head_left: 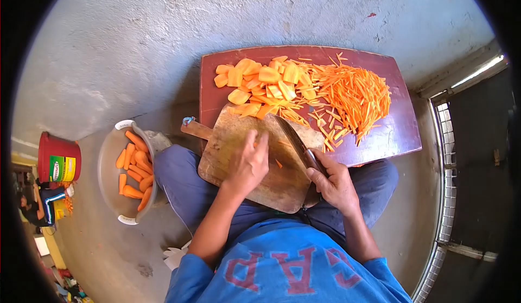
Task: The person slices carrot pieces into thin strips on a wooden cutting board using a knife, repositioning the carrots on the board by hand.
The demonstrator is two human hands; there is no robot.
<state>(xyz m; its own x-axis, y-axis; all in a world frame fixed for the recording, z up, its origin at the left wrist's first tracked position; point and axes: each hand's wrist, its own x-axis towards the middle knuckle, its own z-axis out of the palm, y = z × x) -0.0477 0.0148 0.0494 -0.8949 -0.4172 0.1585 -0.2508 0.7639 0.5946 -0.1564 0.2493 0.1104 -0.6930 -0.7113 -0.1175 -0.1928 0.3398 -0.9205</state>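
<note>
My right hand [334, 183] grips a knife [293, 138] by its dark handle, the blade slanting up and left over the right side of a wooden cutting board [222, 164]. Low over the board's middle is my left hand [249, 162], its fingers bent, apart and slightly blurred. A speck of orange shows by those fingers, but I cannot tell whether they touch it. A few small carrot bits [279, 163] lie on the board. Just beyond it are flat carrot slices [268, 75], and to their right a heap of thin carrot strips [355, 97].
The board rests across my lap, against a low red table [401, 129] by the wall [271, 13]. At left stands a grey basin [108, 192] of peeled whole carrots [142, 164]. Further left are a red bucket [46, 159] and another person [43, 205]. A gate [445, 178] is at right.
</note>
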